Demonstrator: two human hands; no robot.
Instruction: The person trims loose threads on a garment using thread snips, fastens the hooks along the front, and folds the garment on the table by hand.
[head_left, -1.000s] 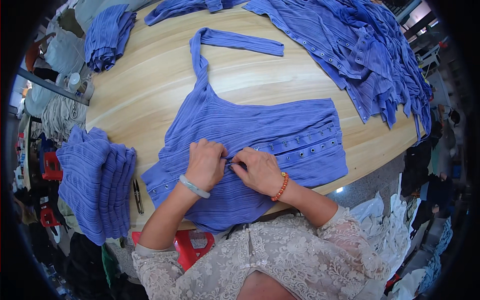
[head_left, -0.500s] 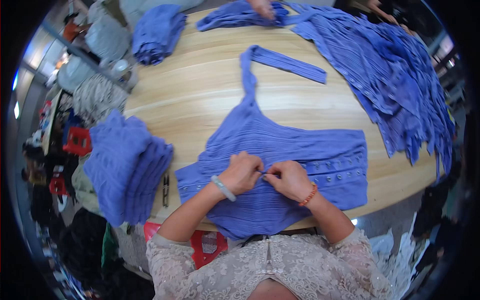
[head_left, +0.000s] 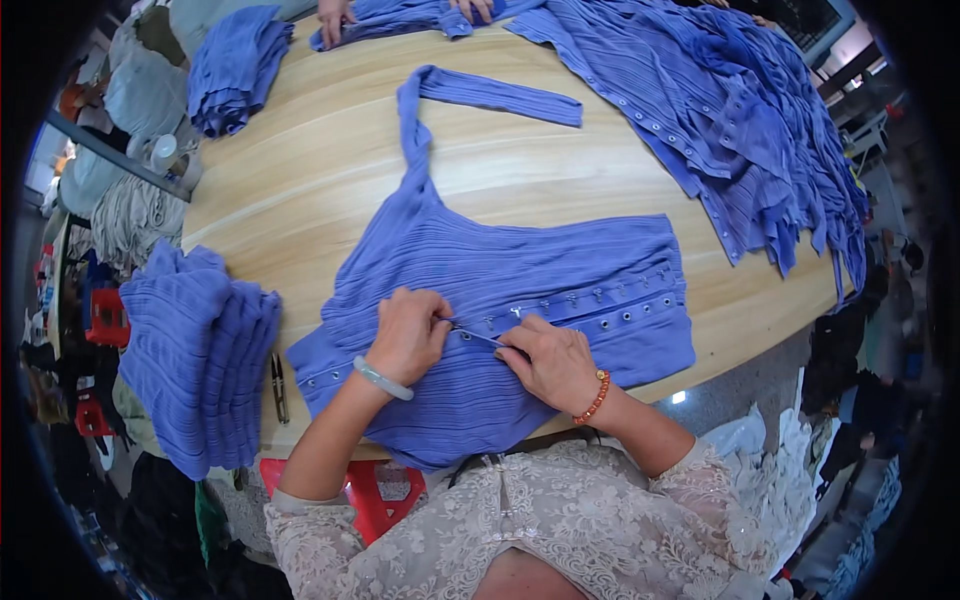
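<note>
Head view: right hand (head_left: 550, 362) has drawn away from left hand (head_left: 410, 330), fabric edge (head_left: 478, 338) now taut between.
Both pinch it midway along blue top (head_left: 450, 250), apparently unfastened there; top lies on desk (head_left: 310, 180), folded stack (head_left: 200, 370) left of it.

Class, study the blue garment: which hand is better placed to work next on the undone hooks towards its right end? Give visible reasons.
Probably the right hand: its fingers lie beside the undone hooks, while the left hand pinches the garment farther left.
</note>
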